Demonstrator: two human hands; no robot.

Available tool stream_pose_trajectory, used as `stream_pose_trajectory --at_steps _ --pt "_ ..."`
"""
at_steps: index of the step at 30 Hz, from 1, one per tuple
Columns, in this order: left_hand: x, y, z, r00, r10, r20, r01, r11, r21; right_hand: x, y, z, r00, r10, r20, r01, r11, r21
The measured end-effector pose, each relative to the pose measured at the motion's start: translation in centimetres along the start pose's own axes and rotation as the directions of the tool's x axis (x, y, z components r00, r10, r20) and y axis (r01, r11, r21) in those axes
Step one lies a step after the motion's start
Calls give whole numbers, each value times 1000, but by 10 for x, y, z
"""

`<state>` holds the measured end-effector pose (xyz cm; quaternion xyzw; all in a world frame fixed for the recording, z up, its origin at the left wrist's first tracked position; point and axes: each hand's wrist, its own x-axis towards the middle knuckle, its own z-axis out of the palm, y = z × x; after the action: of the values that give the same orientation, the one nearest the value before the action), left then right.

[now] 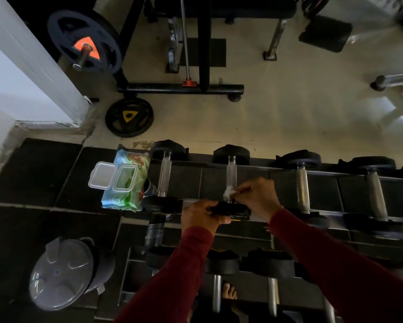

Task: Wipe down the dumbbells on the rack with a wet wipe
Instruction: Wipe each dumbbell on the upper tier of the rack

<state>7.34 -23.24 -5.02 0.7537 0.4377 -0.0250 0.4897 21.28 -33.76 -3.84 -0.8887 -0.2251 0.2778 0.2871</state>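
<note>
The right hand [257,198] pinches a small bunched wet wipe [228,193] between thumb and fingertips and presses it against the near end of a dumbbell [231,178] handle, just where the metal bar meets the near weight head. The left hand [201,216] is closed over that near head, steadying it from the left and slightly closer to the person than the right hand.

The dumbbell lies on the top tier of the rack [254,170], second from the left in its row. Its long axis runs straight away from the hands, so the unwiped length of the handle and the far head sit directly beyond the right hand's fingertips. That is probably what the next stroke depends on: the wipe would travel along the bar, away from the person, while the left hand keeps the weight from rolling.

The right hand is the nearer one to the handle. An open pack of wipes [126,180] rests well to the left of the left hand, beside the first dumbbell. Two more dumbbells lie to the right of the right hand.
</note>
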Motion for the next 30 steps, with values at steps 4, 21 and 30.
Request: stream_pose_trajectory --at_steps 4,21,30 --pt "-1 3 -2 1000 -12 4 12 1000 2 17 -7 9 967 11 -254 29 988 155" --pt "1 4 -4 999 0 37 0 1000 2 50 -31 6 739 672 -48 -296 388 873" --pt "0 2 -7 998 -16 54 17 1000 -21 44 -25 9 773 625 -108 -276 485 830"
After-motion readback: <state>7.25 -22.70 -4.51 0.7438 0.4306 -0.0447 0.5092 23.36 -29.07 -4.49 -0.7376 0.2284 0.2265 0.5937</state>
